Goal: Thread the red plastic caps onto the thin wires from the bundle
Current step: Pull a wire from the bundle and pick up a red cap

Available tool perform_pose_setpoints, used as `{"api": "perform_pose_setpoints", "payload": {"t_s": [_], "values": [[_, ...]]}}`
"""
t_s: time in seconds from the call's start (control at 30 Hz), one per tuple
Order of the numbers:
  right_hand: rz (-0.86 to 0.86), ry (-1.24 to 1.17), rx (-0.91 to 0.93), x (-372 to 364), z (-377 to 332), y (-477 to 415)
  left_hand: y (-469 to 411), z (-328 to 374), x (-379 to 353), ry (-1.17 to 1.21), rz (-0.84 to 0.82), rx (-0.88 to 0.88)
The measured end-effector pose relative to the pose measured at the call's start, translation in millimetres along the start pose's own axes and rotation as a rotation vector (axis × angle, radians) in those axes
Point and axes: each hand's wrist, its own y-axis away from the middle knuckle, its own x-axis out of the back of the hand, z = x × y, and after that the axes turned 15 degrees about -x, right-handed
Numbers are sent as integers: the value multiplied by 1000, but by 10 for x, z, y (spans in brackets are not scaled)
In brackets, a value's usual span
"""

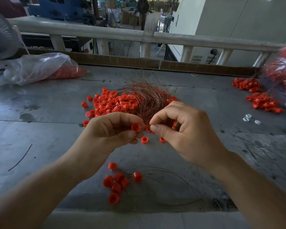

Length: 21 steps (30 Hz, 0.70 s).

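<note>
Grey scuffed tabletop fills most of the frame. At lower centre a cluster of red caps lies beside loose wire loops. Above them, the left hand pinches one red cap between thumb and fingers. Just right of it, the right hand pinches a thin wire. Behind the hands, the wire bundle lies over a heap of caps. A plastic bag holding more caps sits upper left.

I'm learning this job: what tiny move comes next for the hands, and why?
Probably ease the right hand leftward, feeding the wire it pinches into the red cap the left hand holds: pinch and cap sit almost touching.
</note>
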Motion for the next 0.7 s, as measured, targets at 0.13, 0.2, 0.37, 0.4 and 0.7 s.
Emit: {"api": "perform_pose_setpoints", "payload": {"t_s": [0.13,0.2,0.37,0.4,0.7], "values": [[-7,15,15,-52,-5,16,8,11,-3,-23,-64,-16],[-10,48,37,-76,1,21,15,16,-1,-7,-82,-14],[-23,79,44,-72,18,21,28,31,-5,22,-98,7],[-22,87,43,-70,19,20,27,31,-8,21,-99,11],[-8,136,36,-47,23,5,22,17,-19,-24,-128,-28]]}}
